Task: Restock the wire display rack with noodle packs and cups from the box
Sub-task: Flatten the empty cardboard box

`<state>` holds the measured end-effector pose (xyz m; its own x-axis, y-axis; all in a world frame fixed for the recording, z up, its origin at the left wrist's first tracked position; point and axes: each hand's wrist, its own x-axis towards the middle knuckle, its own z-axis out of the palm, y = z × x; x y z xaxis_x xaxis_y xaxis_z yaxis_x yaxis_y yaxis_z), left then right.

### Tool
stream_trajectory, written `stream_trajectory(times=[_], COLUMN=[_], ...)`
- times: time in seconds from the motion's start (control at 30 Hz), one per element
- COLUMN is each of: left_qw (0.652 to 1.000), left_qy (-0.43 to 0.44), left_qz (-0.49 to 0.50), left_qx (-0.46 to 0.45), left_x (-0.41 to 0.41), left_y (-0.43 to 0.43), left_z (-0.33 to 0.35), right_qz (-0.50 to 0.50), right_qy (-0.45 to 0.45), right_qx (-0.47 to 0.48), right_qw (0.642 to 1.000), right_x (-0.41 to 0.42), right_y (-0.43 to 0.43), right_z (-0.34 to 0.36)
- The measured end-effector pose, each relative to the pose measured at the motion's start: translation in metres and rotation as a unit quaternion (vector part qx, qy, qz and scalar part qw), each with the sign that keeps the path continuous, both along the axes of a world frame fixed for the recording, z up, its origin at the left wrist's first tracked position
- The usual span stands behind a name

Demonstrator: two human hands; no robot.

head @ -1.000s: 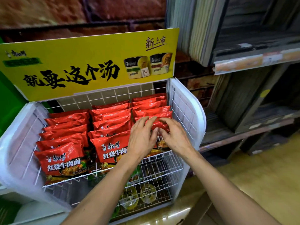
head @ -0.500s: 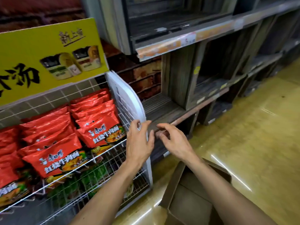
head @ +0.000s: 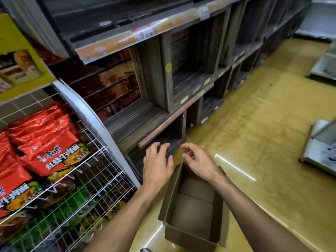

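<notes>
The white wire display rack (head: 101,160) stands at the left, its upper shelf filled with rows of red noodle packs (head: 52,142); green and dark packs (head: 60,213) lie on the shelf below. A brown cardboard box (head: 190,239) sits on the floor right of the rack, open, with nothing visible inside. My left hand (head: 157,166) hovers above the box's far left corner, fingers loosely spread, holding nothing. My right hand (head: 199,160) hangs above the box's far edge with relaxed curled fingers, also holding nothing.
A yellow sign (head: 20,66) tops the rack. Dark wooden shelving (head: 181,73) runs along the wall behind the box. Glossy yellow floor (head: 263,142) spreads to the right, with low grey fixtures (head: 320,146) at the right edge.
My view swung right, away from the rack. Both hands left the red packs on the upper shelf and moved right and down to above the open box.
</notes>
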<state>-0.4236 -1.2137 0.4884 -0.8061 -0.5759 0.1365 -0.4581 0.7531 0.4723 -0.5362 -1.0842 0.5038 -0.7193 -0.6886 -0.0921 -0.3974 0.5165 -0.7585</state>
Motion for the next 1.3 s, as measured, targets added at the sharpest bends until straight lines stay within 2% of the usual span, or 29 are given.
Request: stream_trajectory(times=[0.37, 0.8, 1.03, 1.3], left_qw=[0.982, 0.939, 0.914, 0.907], left_qy=[-0.132, -0.208, -0.261, -0.315], left_qz=[-0.119, -0.234, -0.251, -0.203], left_qx=[0.06, 0.143, 0.183, 0.193], left_x=[-0.043, -0.126, -0.151, -0.172], left_y=[0.021, -0.031, -0.04, -0.053], left_z=[-0.051, -0.137, -0.187, -0.26], right_qz=[-0.08, -0.207, -0.253, -0.254], right_qy=[-0.072, -0.151, -0.183, -0.22], right_qx=[0.082, 0.145, 0.148, 0.146], right_qw=[0.991, 0.956, 0.938, 0.93], right_x=[-0.026, -0.063, -0.075, -0.103], right_y=[0.044, 0.011, 0.003, 0.008], right_z=[-0.05, -0.129, -0.169, -0.238])
